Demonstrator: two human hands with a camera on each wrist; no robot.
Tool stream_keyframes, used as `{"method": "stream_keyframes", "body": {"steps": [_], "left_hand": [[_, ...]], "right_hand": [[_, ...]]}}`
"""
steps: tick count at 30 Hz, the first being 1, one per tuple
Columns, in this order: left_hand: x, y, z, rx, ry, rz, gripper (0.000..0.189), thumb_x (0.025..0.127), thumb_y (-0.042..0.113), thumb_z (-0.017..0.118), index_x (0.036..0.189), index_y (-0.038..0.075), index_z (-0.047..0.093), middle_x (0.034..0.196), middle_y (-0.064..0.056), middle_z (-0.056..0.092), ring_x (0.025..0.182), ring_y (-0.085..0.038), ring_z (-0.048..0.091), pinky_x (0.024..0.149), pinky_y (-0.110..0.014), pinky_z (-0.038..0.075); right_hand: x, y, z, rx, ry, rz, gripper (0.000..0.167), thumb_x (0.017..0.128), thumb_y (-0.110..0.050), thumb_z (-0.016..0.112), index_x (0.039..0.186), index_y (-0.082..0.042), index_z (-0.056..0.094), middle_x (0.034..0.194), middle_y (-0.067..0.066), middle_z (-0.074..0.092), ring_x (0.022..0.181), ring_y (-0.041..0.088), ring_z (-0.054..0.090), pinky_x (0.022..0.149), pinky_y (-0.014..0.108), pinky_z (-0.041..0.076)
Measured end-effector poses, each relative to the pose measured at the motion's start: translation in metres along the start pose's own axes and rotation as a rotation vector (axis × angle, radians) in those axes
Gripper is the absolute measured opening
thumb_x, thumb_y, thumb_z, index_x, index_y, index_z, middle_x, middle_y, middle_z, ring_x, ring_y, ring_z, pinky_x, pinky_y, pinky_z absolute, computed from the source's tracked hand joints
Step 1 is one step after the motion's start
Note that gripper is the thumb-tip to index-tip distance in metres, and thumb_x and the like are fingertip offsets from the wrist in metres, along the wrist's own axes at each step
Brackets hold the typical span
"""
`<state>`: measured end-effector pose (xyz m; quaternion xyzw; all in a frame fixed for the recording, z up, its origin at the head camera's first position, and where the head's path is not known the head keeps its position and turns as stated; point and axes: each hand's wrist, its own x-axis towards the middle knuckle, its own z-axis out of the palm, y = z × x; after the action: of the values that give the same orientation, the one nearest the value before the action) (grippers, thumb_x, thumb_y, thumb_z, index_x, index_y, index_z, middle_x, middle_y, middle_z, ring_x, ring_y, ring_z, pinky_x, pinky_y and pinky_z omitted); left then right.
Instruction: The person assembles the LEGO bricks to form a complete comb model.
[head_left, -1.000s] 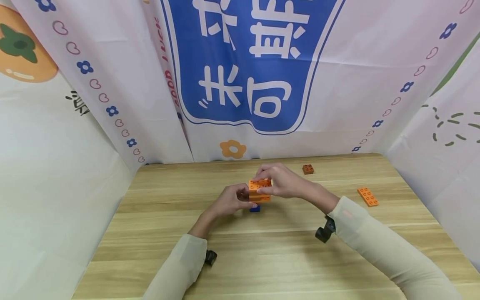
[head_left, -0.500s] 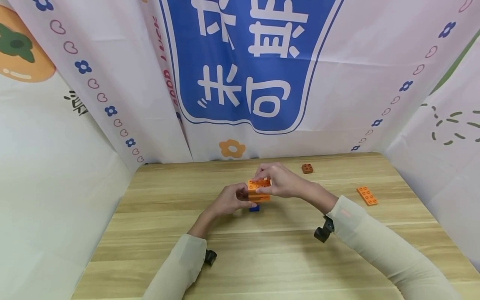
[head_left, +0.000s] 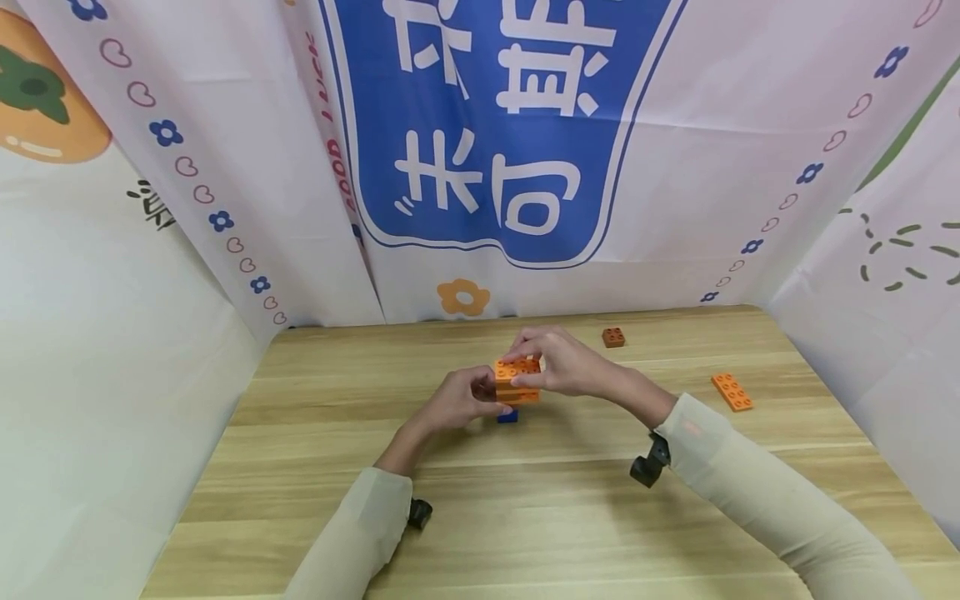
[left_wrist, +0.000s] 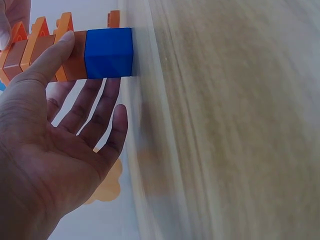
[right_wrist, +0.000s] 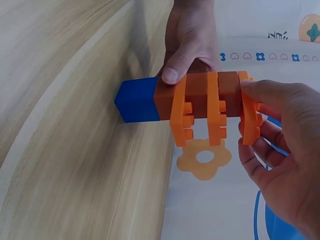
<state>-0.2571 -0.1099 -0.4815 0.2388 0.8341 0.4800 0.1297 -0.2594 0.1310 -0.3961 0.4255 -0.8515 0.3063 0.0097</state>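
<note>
The left hand (head_left: 457, 402) grips the tower (right_wrist: 197, 92) low, the right hand (head_left: 566, 364) pinches its top plate (right_wrist: 248, 117); pressing off-centre could topple it over the narrow blue block (right_wrist: 137, 101).

The stack (right_wrist: 197, 95) is smooth plastic, the desk (head_left: 487, 517) wood-grained and faintly glossy, the backdrop (head_left: 690, 175) creased cloth, the sleeves (head_left: 757, 475) matt fabric.

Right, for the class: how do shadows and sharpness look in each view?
Head: fairly even light, soft shadow on the table beside the right sleeve. Left wrist: blue block clear-edged, the table's grain smeared toward the right. Right wrist: middle orange plate fairly crisp, dim shadow near the blue block.
</note>
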Motion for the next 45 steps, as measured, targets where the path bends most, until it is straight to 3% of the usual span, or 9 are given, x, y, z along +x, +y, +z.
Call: {"method": "stream_keyframes", "body": {"steps": [8, 20, 27, 45], "left_hand": [[-0.001, -0.001, -0.001, -0.01, -0.004, 0.004, 0.022, 0.09, 0.018, 0.087, 0.099, 0.012, 0.067, 0.103, 0.0, 0.074, 0.09, -0.017, 0.067, 0.084, -0.031, 0.057], [-0.001, -0.002, -0.001, 0.027, 0.008, 0.011, 0.024, 0.089, 0.019, 0.089, 0.101, 0.013, 0.069, 0.103, 0.0, 0.073, 0.091, -0.016, 0.067, 0.085, -0.032, 0.058], [-0.001, -0.002, -0.001, 0.033, 0.009, 0.004, 0.025, 0.089, 0.02, 0.089, 0.102, 0.013, 0.068, 0.104, 0.001, 0.073, 0.089, -0.016, 0.065, 0.083, -0.031, 0.057], [-0.001, -0.001, 0.0, 0.014, 0.011, -0.026, 0.026, 0.088, 0.019, 0.089, 0.102, 0.013, 0.068, 0.106, 0.0, 0.072, 0.089, -0.017, 0.064, 0.08, -0.029, 0.055]], "right_hand": [[-0.002, 0.003, -0.004, 0.019, -0.027, 0.015, 0.032, 0.097, -0.023, 0.08, 0.125, -0.009, 0.078, 0.121, 0.003, 0.073, 0.112, 0.02, 0.068, 0.095, 0.039, 0.058], [-0.011, 0.016, -0.015, 0.066, 0.057, 0.039, 0.034, 0.095, -0.024, 0.083, 0.124, -0.007, 0.078, 0.128, 0.007, 0.073, 0.121, 0.026, 0.068, 0.099, 0.046, 0.058], [-0.02, 0.03, -0.019, 0.051, 0.082, 0.088, 0.033, 0.096, -0.023, 0.082, 0.125, -0.007, 0.077, 0.127, 0.009, 0.073, 0.113, 0.026, 0.071, 0.09, 0.047, 0.061], [-0.04, 0.063, -0.03, 0.014, 0.09, 0.131, 0.033, 0.095, -0.016, 0.081, 0.125, -0.004, 0.076, 0.129, 0.014, 0.073, 0.118, 0.032, 0.068, 0.091, 0.053, 0.059]]}}
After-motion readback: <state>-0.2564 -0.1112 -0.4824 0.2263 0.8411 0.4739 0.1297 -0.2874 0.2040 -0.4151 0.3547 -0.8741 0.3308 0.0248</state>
